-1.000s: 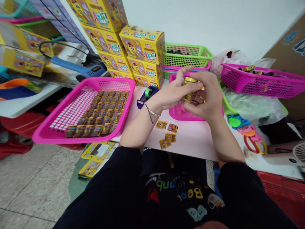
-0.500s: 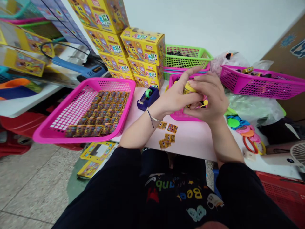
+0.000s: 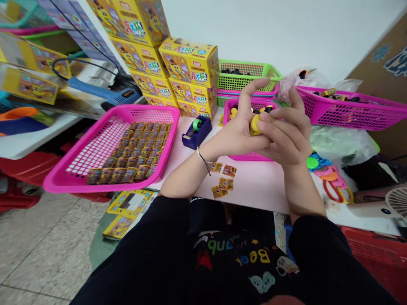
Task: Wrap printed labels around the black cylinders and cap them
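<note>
Both of my hands meet above the table around a small yellow toy [image 3: 255, 124]. My left hand [image 3: 238, 133] cups it from the left with the index finger raised. My right hand [image 3: 288, 133] closes its fingers over it from the right. Behind the hands stands a small pink basket [image 3: 244, 156] with yellow and black pieces inside. Several small yellow sticker cards [image 3: 224, 180] lie on the white table [image 3: 254, 190] below my wrists.
A large pink basket [image 3: 79, 178] at the left holds rows of small packets. Stacked yellow boxes [image 3: 187, 76], a blue tape dispenser [image 3: 196, 131], a green basket [image 3: 248, 76], another pink basket [image 3: 349, 112], scissors [image 3: 337, 190] and a small fan [image 3: 394, 203] surround the work spot.
Both hands have risen slightly with the yellow toy and turned it; its round yellow end now faces me. My left index finger sticks up higher.
</note>
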The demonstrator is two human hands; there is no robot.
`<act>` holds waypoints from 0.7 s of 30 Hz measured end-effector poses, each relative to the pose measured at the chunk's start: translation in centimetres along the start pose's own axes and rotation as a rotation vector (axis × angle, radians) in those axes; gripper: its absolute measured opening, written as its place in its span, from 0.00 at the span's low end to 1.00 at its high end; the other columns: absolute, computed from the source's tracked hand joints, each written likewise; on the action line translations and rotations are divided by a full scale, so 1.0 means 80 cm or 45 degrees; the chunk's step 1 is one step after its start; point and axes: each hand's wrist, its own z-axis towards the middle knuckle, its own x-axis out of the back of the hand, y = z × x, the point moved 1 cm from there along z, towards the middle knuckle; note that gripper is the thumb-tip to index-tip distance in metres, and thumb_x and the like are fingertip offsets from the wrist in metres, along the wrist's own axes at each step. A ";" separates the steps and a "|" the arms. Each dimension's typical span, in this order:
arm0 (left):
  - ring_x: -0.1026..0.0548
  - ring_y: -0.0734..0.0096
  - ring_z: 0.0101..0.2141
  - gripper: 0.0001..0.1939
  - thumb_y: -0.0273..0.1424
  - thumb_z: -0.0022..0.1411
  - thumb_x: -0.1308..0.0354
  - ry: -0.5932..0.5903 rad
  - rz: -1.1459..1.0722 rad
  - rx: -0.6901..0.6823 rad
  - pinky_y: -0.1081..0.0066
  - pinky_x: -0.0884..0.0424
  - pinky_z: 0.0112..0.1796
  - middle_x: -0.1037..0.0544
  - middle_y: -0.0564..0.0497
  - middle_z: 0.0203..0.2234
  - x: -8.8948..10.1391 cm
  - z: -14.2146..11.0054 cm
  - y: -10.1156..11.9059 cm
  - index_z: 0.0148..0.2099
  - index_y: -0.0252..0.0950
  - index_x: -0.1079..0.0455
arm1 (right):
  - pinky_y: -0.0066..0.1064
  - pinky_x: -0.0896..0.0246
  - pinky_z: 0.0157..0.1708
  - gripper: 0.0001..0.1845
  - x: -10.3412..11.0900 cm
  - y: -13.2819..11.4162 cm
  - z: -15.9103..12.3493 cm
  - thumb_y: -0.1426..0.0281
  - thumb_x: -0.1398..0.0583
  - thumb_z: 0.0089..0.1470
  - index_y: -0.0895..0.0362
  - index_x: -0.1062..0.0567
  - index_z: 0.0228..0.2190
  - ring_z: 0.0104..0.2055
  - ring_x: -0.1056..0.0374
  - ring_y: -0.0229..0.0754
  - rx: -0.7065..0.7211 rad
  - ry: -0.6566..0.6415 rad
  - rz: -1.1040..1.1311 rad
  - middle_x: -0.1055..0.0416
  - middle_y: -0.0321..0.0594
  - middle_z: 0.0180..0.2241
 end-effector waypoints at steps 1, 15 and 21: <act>0.36 0.79 0.23 0.57 0.27 0.62 0.34 -0.095 -0.055 0.058 0.74 0.38 0.30 0.38 0.65 0.23 0.006 0.000 0.001 0.81 0.48 0.67 | 0.69 0.47 0.80 0.20 0.001 -0.001 0.001 0.47 0.23 0.48 0.35 0.15 0.42 0.54 0.20 0.60 0.069 0.018 0.030 0.16 0.36 0.39; 0.21 0.72 0.34 0.60 0.32 0.63 0.36 0.139 0.242 -0.087 0.69 0.25 0.38 0.18 0.45 0.47 0.039 0.002 -0.006 0.83 0.40 0.74 | 0.57 0.23 0.62 0.28 0.026 -0.039 0.022 0.54 0.24 0.51 0.35 0.19 0.54 0.66 0.29 0.59 -0.232 -0.314 0.294 0.23 0.38 0.63; 0.24 0.76 0.32 0.60 0.31 0.63 0.38 0.221 0.745 -0.178 0.71 0.29 0.35 0.28 0.33 0.69 0.032 -0.014 0.004 0.84 0.40 0.74 | 0.38 0.20 0.34 0.22 0.024 -0.033 0.016 0.54 0.20 0.45 0.49 0.15 0.39 0.32 0.23 0.41 -0.647 -0.299 0.730 0.18 0.35 0.34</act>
